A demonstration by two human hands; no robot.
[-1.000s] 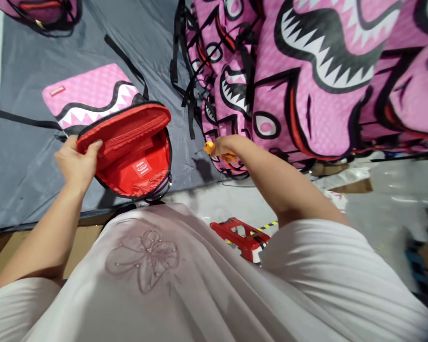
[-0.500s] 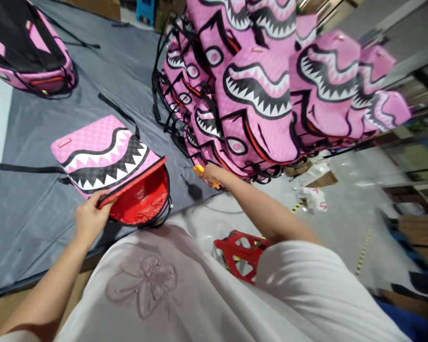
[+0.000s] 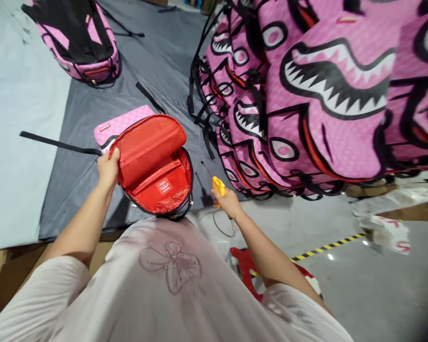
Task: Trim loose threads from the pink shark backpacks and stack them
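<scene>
A pink backpack (image 3: 123,124) with a shark-mouth print lies on a grey sheet (image 3: 78,114) in front of me. Its front flap is lifted, showing the red lining (image 3: 157,161) and a small white label. My left hand (image 3: 109,166) grips the left edge of that open flap and holds it up. My right hand (image 3: 228,202) is closed on a yellow-handled tool (image 3: 217,184) with a thin dark tip, held just right of the bag, above the floor.
A tall pile of matching pink shark backpacks (image 3: 306,95) fills the right side. Another backpack (image 3: 82,42) lies at the far left on the sheet. A red plastic stool (image 3: 249,275) stands by my legs. Yellow-black tape (image 3: 324,247) and wrapped packets (image 3: 388,228) lie on the floor.
My left hand has lifted the flap wide open again after it was nearly closed. My right hand with the yellow tool has drawn back from the pile toward the open bag.
</scene>
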